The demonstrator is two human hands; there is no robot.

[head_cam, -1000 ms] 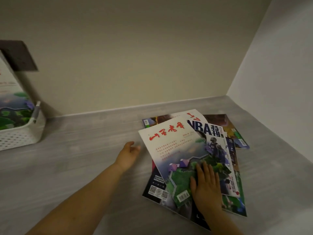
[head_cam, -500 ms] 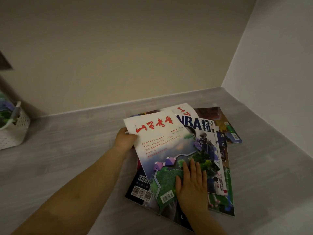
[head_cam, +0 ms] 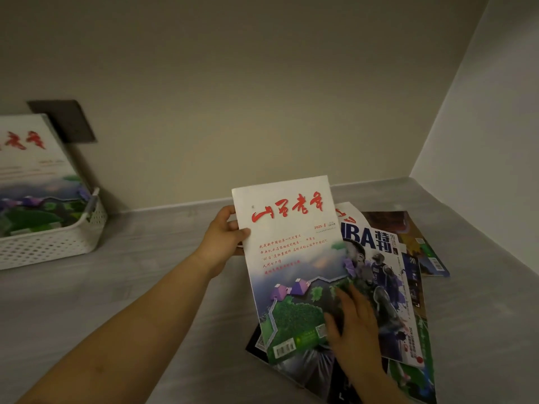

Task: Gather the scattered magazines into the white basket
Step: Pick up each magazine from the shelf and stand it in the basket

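Grey table [head_cam: 122, 287]: a loose pile of magazines [head_cam: 408, 287] at the right, near the corner of the walls.

Top magazine [head_cam: 291, 258]: white cover with red lettering, far edge tilted up off the pile. Left hand [head_cam: 224, 240] pinches its left edge, thumb on the cover, fingers behind.

Right hand [head_cam: 353, 328]: flat on the pile, fingers spread, pressing the lower corner of that magazine.

White basket [head_cam: 52, 243]: far left, well apart, with a matching magazine [head_cam: 32, 176] standing in it, leaning against the wall.
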